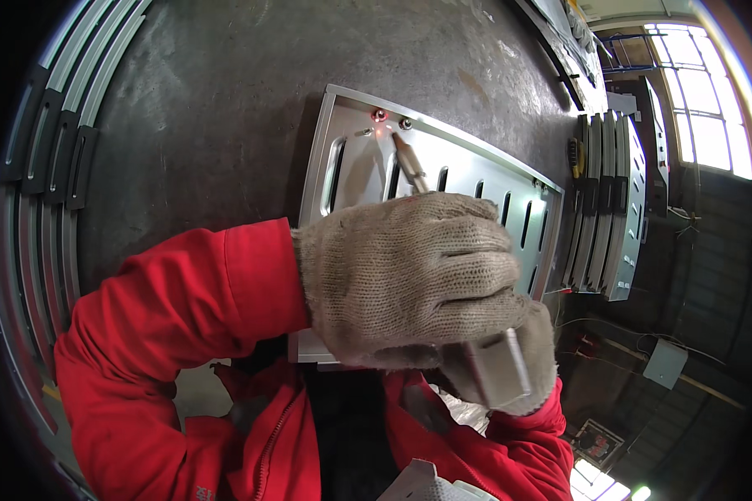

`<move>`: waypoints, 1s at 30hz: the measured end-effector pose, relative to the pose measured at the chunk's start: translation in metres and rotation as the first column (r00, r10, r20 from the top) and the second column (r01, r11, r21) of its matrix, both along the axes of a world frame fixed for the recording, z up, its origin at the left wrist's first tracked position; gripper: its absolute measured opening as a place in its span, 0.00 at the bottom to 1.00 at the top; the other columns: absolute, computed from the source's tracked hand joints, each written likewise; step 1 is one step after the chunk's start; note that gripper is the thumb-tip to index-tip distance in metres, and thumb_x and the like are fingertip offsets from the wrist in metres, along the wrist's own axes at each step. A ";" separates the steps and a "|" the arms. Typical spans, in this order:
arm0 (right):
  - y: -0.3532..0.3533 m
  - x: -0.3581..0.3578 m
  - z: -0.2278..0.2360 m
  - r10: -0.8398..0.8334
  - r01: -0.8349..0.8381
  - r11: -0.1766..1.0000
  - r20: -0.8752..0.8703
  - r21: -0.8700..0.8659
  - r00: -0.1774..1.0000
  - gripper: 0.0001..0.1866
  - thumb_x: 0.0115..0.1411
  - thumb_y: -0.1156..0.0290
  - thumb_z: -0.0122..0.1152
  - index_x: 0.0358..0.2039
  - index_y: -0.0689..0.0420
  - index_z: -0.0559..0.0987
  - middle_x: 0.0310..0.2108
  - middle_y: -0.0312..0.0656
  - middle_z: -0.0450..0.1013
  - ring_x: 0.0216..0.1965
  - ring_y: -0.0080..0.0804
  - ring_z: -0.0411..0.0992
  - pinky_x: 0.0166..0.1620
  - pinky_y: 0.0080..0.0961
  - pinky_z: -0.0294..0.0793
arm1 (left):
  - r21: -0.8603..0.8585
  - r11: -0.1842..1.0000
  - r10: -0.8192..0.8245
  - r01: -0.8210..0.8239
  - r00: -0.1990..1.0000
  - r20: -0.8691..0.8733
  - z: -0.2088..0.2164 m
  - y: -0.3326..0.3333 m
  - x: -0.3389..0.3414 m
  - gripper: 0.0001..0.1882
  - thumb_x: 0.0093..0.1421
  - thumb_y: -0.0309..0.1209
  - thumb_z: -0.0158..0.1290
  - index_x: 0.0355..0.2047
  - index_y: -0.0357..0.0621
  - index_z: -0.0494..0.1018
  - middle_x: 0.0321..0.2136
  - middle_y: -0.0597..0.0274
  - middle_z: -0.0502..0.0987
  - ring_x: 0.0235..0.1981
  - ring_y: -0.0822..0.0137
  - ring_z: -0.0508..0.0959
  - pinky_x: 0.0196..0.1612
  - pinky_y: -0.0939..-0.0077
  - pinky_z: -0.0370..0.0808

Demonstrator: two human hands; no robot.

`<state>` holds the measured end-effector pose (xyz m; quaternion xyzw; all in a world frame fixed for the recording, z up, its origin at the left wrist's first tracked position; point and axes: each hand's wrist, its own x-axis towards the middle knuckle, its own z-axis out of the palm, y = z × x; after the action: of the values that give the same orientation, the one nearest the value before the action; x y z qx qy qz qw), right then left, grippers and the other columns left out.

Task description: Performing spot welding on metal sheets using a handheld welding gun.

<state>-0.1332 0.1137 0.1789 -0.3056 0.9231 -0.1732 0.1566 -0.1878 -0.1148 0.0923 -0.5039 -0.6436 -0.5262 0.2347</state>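
Observation:
Both of my hands wear beige knitted gloves and are on a welding torch (411, 167). My left hand (409, 275) is closed around its front part, and the copper-coloured nozzle sticks out beyond the fingers. My right hand (541, 355) grips the rear, where a silvery body shows, with its fingers partly hidden behind the left. Under the hands lies a shallow slotted metal panel (342, 134) with a raised rim. The nozzle tip points toward its far left corner, apart from the small round fittings (405, 123) there. Red light glows on one fitting (380, 116) and the metal nearby.
The panel rests on a dark metal table (200, 108). Long metal panels with black handles (50, 150) stand along the left edge. At the right is a row of slotted panels (618, 217), with a yellow-and-black tool (575, 159) beside it.

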 end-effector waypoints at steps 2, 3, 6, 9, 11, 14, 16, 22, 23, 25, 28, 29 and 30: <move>0.015 0.004 0.009 -0.030 0.033 0.993 0.028 -0.112 0.999 0.30 0.47 0.72 0.78 0.53 0.62 0.81 0.40 0.39 0.84 0.30 0.34 0.81 0.35 0.21 0.80 | 0.095 0.995 0.041 -0.035 0.997 -0.059 -0.002 0.008 0.001 0.26 0.55 0.40 0.64 0.52 0.40 0.78 0.43 0.55 0.79 0.44 0.55 0.79 0.58 0.47 0.79; 0.027 0.008 0.015 -0.055 0.067 0.973 0.061 -0.221 0.997 0.32 0.46 0.76 0.76 0.55 0.63 0.80 0.38 0.40 0.83 0.29 0.34 0.80 0.34 0.22 0.79 | 0.143 0.989 0.061 -0.048 0.994 -0.088 -0.003 0.011 0.002 0.27 0.55 0.40 0.64 0.53 0.40 0.78 0.42 0.55 0.77 0.44 0.56 0.78 0.57 0.48 0.79; 0.111 0.069 0.007 -0.403 0.501 0.767 0.305 -0.401 0.863 0.38 0.46 0.78 0.74 0.61 0.65 0.77 0.44 0.46 0.82 0.33 0.33 0.80 0.36 0.23 0.79 | 0.096 0.995 0.047 -0.034 0.989 -0.140 -0.001 0.008 0.002 0.20 0.55 0.37 0.62 0.47 0.43 0.79 0.39 0.58 0.77 0.40 0.57 0.78 0.52 0.52 0.79; 0.154 0.127 -0.001 -0.598 0.828 0.327 0.579 -0.455 0.554 0.43 0.46 0.80 0.73 0.67 0.66 0.74 0.49 0.52 0.82 0.36 0.33 0.80 0.37 0.24 0.79 | -0.224 0.974 0.006 -0.009 1.000 -0.012 -0.004 -0.001 0.008 0.07 0.51 0.32 0.62 0.29 0.48 0.77 0.27 0.64 0.75 0.27 0.59 0.75 0.38 0.61 0.76; 0.151 0.142 0.006 -0.498 0.676 0.295 0.495 -0.676 0.712 0.42 0.49 0.78 0.73 0.68 0.66 0.74 0.51 0.52 0.82 0.37 0.32 0.80 0.38 0.23 0.78 | -0.330 0.943 -0.041 0.041 0.999 0.007 0.002 -0.007 0.003 0.05 0.48 0.29 0.64 0.25 0.44 0.79 0.27 0.62 0.80 0.23 0.59 0.76 0.34 0.63 0.75; 0.178 0.185 -0.002 -0.538 0.573 0.199 0.401 -0.795 0.742 0.40 0.53 0.75 0.75 0.68 0.66 0.74 0.53 0.52 0.82 0.39 0.32 0.80 0.41 0.23 0.79 | -0.235 0.972 0.016 -0.014 1.000 0.008 0.002 -0.012 0.000 0.08 0.48 0.26 0.63 0.21 0.48 0.74 0.21 0.67 0.73 0.22 0.60 0.72 0.32 0.64 0.71; 0.186 0.226 -0.005 -0.676 0.658 0.039 0.465 -0.752 0.572 0.39 0.54 0.73 0.75 0.67 0.66 0.75 0.52 0.51 0.83 0.39 0.32 0.80 0.42 0.24 0.79 | -0.234 0.968 0.090 -0.091 0.996 -0.014 0.014 -0.011 -0.006 0.07 0.50 0.25 0.65 0.22 0.45 0.76 0.23 0.63 0.76 0.23 0.60 0.73 0.32 0.65 0.70; 0.229 0.274 0.005 -0.808 0.720 0.021 0.412 -0.694 0.421 0.28 0.60 0.74 0.70 0.61 0.67 0.79 0.47 0.47 0.83 0.39 0.33 0.80 0.44 0.28 0.80 | -0.473 0.792 0.419 -0.385 0.907 -0.037 0.031 -0.041 0.065 0.18 0.52 0.15 0.60 0.44 0.43 0.81 0.43 0.57 0.84 0.42 0.55 0.82 0.49 0.62 0.79; 0.235 0.279 0.007 -0.785 0.728 0.025 0.437 -0.685 0.439 0.26 0.61 0.73 0.69 0.59 0.66 0.80 0.45 0.47 0.83 0.36 0.32 0.79 0.43 0.28 0.80 | -0.571 0.676 0.494 -0.466 0.861 -0.117 0.035 -0.044 0.077 0.20 0.52 0.14 0.59 0.46 0.43 0.81 0.46 0.57 0.84 0.47 0.52 0.83 0.54 0.59 0.80; 0.236 0.275 0.008 -0.727 0.684 -0.067 0.505 -0.727 0.466 0.25 0.61 0.73 0.68 0.59 0.65 0.80 0.44 0.46 0.83 0.35 0.31 0.79 0.42 0.28 0.80 | -0.627 0.630 0.442 -0.458 0.876 -0.195 0.032 -0.049 0.093 0.22 0.50 0.13 0.59 0.46 0.43 0.82 0.47 0.57 0.84 0.50 0.51 0.82 0.56 0.58 0.79; 0.225 0.261 0.017 -0.537 0.608 -0.245 0.628 -0.755 0.563 0.23 0.62 0.71 0.67 0.57 0.64 0.81 0.41 0.44 0.83 0.31 0.30 0.77 0.39 0.27 0.78 | -0.753 0.495 0.333 -0.434 0.895 -0.297 0.026 -0.053 0.109 0.28 0.45 0.09 0.58 0.47 0.43 0.82 0.49 0.56 0.84 0.57 0.48 0.82 0.65 0.56 0.77; 0.223 0.260 0.017 -0.526 0.603 -0.241 0.625 -0.760 0.577 0.23 0.62 0.71 0.67 0.57 0.64 0.81 0.41 0.44 0.83 0.31 0.30 0.77 0.39 0.27 0.78 | -0.751 0.484 0.343 -0.449 0.887 -0.309 0.028 -0.056 0.111 0.28 0.45 0.09 0.58 0.47 0.43 0.82 0.49 0.56 0.84 0.57 0.48 0.82 0.65 0.56 0.77; 0.221 0.259 0.017 -0.565 0.636 -0.186 0.611 -0.749 0.554 0.22 0.63 0.71 0.67 0.57 0.64 0.81 0.40 0.44 0.82 0.31 0.30 0.76 0.38 0.27 0.78 | -0.778 0.462 0.319 -0.425 0.898 -0.302 0.031 -0.059 0.108 0.27 0.44 0.12 0.60 0.47 0.43 0.82 0.49 0.57 0.84 0.59 0.49 0.81 0.66 0.56 0.76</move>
<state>0.1254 0.3344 0.1964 0.1497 0.6221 -0.7554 -0.1412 -0.0794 -0.1738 0.1235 -0.4295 -0.8933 -0.0663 0.1142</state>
